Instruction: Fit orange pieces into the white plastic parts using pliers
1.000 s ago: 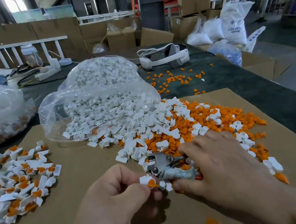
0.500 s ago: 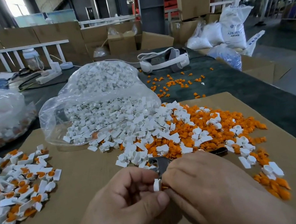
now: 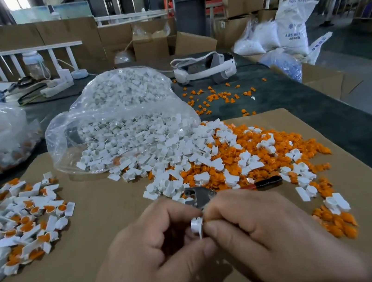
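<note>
part: white part (image 3: pixel 197 226) is held between your two hands, above the cardboard sheet (image 3: pixel 110 226) and nearest you.
axis: it stands about upright, ring end up and flat tab pointing down toward you.
left hand: your left hand (image 3: pixel 162 247) has its fingers (image 3: pixel 180 217) curled in. Thumb and forefinger pinch the part from its left side.
right hand: your right hand (image 3: pixel 262 228) is curled too. Its thumb and forefinger tips close on the part's right edge.
orange insert: hidden behind your fingertips, so I can't tell whether one is seated in the ring.
pliers: the pliers (image 3: pixel 201 197) lie flat on the cardboard just beyond your knuckles, and neither hand touches them. The metal head sits behind the gap between your hands. The red-and-black handles (image 3: pixel 263 183) run off to the right.
nearer hand: the right. The handles lie directly past it, so I'd reach forward and slightly right while the left keeps the part.
key relation: the pliers' long axis runs left-right and the part's runs up-down. You'll probably need to turn one before the head can close over the ring.
orange stock: loose orange pieces (image 3: pixel 263 160) are heaped beyond the pliers, mixed with white ones.
finished pile: the finished pile (image 3: pixel 20 223) is well off to your left.
risk: the part is small and held only at its edges. It could twist when you let go with the right hand.
</note>
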Demonstrator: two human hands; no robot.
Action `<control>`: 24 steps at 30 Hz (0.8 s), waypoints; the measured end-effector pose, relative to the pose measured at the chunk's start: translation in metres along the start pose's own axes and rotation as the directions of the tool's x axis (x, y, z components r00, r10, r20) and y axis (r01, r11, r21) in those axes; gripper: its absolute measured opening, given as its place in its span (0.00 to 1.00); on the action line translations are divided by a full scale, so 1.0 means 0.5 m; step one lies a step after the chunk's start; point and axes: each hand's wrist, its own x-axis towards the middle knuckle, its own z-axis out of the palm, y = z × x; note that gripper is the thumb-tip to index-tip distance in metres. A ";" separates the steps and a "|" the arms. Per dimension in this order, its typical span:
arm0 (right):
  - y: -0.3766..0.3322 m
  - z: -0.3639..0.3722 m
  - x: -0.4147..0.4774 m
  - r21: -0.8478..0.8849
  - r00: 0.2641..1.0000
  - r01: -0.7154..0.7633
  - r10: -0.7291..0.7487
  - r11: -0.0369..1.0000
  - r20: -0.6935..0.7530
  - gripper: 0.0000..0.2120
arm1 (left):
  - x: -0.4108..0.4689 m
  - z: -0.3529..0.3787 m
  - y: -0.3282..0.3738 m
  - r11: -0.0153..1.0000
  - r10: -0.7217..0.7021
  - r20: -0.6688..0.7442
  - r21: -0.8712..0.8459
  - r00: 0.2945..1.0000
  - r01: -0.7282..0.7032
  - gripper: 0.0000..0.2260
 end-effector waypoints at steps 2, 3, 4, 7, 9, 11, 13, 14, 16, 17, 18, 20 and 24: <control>-0.003 0.001 0.002 0.007 1.000 0.008 -0.008 1.000 -0.014 0.11 | -0.002 0.003 0.005 0.999 0.026 -0.038 0.022 0.999 -0.025 0.19; -0.004 0.002 0.001 0.001 1.000 0.012 -0.012 1.000 -0.026 0.10 | -0.002 0.004 0.005 0.998 0.044 -0.055 0.043 0.998 -0.041 0.17; -0.005 0.005 0.000 -0.007 0.999 0.014 -0.014 1.000 -0.033 0.10 | -0.004 0.005 0.006 0.996 0.064 -0.071 0.074 0.995 -0.059 0.16; -0.004 0.011 0.000 -0.040 0.999 0.015 -0.017 0.999 -0.044 0.06 | -0.006 0.007 0.007 0.992 0.091 -0.114 0.097 0.989 -0.080 0.16; -0.002 0.013 0.000 -0.052 0.998 0.028 -0.031 0.998 -0.046 0.06 | -0.004 0.009 0.001 0.995 0.087 -0.116 0.060 0.989 -0.080 0.16; -0.001 0.015 -0.001 -0.079 0.998 0.033 -0.038 0.996 -0.054 0.07 | -0.002 0.012 -0.009 0.995 0.092 -0.104 0.034 0.990 -0.089 0.16; -0.001 0.016 -0.002 -0.105 0.997 0.041 -0.048 0.994 -0.066 0.09 | -0.003 0.014 -0.015 0.995 0.095 -0.104 0.019 0.990 -0.094 0.16; -0.001 0.016 -0.003 -0.106 0.996 0.047 -0.055 0.993 -0.073 0.09 | -0.003 0.014 -0.016 0.995 0.102 -0.105 0.024 0.989 -0.100 0.16; -0.002 0.015 -0.002 -0.098 0.994 0.061 -0.069 0.993 -0.089 0.11 | -0.001 0.016 -0.010 0.991 0.133 -0.107 0.038 0.985 -0.130 0.15; -0.002 0.014 -0.002 -0.093 0.993 0.066 -0.075 0.993 -0.096 0.11 | 0.002 0.017 -0.005 0.987 0.161 -0.096 0.027 0.982 -0.159 0.14; -0.002 0.013 -0.003 -0.091 0.992 0.071 -0.080 0.993 -0.102 0.11 | 0.005 0.019 0.001 0.981 0.195 -0.080 0.005 0.977 -0.196 0.14; -0.003 0.012 -0.003 -0.089 0.990 0.077 -0.087 0.993 -0.113 0.10 | 0.009 0.020 0.011 0.970 0.241 -0.060 -0.019 0.969 -0.243 0.16; -0.004 0.013 -0.003 -0.107 0.988 0.077 -0.090 0.991 -0.127 0.09 | 0.011 0.019 0.026 0.963 0.258 -0.093 -0.057 0.962 -0.264 0.17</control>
